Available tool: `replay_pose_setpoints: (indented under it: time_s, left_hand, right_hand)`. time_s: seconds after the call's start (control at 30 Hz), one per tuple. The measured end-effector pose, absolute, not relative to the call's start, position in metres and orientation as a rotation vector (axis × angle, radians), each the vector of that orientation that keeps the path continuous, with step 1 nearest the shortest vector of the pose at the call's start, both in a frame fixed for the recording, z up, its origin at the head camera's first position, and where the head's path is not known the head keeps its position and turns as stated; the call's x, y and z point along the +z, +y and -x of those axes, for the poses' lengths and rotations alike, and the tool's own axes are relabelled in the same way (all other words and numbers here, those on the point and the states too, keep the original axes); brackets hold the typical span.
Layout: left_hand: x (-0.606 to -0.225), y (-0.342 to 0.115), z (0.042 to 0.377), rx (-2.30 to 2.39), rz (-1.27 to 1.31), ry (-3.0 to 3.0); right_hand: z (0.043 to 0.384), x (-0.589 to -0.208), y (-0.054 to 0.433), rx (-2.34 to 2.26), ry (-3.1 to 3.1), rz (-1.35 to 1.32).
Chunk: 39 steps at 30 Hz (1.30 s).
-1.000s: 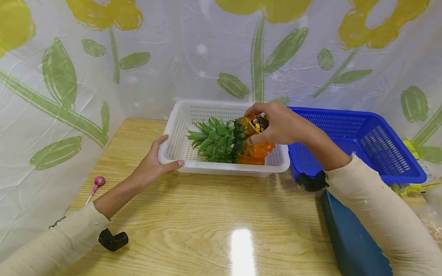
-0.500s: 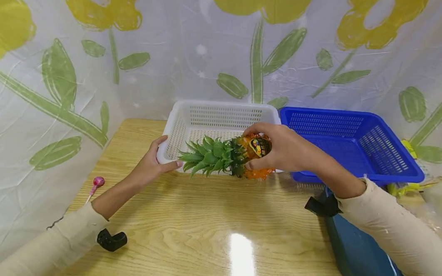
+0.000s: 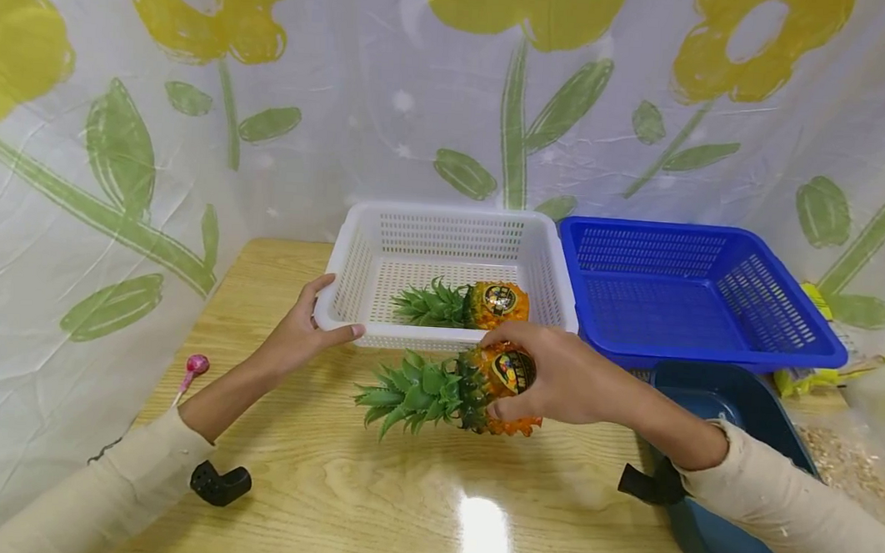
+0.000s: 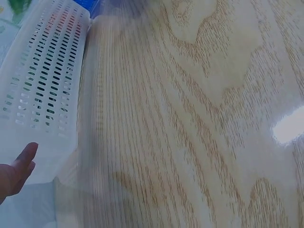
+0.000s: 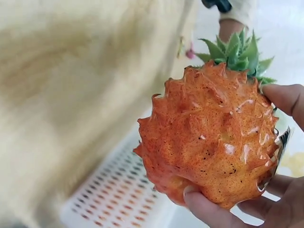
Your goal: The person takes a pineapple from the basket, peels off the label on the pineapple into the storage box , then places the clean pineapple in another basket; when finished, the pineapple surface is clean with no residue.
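My right hand (image 3: pixel 557 374) grips a small orange pineapple (image 3: pixel 474 391) with green leaves and a black label, holding it on its side in front of the white basket. In the right wrist view, thumb and fingers wrap the spiky body of the pineapple (image 5: pixel 209 137), its crown pointing away. A second pineapple (image 3: pixel 497 303) lies inside the white basket (image 3: pixel 454 334), leaves to the left. At the basket's front left corner, my left hand (image 3: pixel 305 328) holds the rim, thumb over the front edge. The left wrist view catches only some fingers (image 4: pixel 21 168) of it against the basket.
A blue basket (image 3: pixel 709 355) stands right of the white one. In front of it sits a dark teal bin (image 3: pixel 729 534), partly behind the right arm. A pink lollipop (image 3: pixel 196 365) lies at the left table edge. Yellow packaging (image 3: pixel 813 378) is at the right.
My right hand has lifted one pineapple out over the white basket's front rim and toward me, revealing the second pineapple inside. The left hand stays at the basket corner.
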State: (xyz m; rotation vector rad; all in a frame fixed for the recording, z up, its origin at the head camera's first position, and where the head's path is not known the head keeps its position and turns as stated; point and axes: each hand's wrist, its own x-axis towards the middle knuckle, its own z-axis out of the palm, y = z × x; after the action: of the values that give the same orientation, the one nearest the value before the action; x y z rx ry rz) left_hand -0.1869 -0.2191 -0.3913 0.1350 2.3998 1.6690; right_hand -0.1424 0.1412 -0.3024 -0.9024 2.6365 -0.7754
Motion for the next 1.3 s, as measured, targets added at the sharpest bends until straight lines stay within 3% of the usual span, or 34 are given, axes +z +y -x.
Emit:
replay_pose_setpoints:
  time_s: [0.53,1.3]
  left_hand:
    - [-0.392,-0.219,0.186,1.678,-0.131,2.372]
    - [-0.391,-0.227,0.18,1.541,-0.162,2.521]
  right_hand:
    - [0.129,-0.354,0.144,-0.78,2.72,0.756]
    - [0.129,-0.371,0.139,-0.718,2.808,0.786]
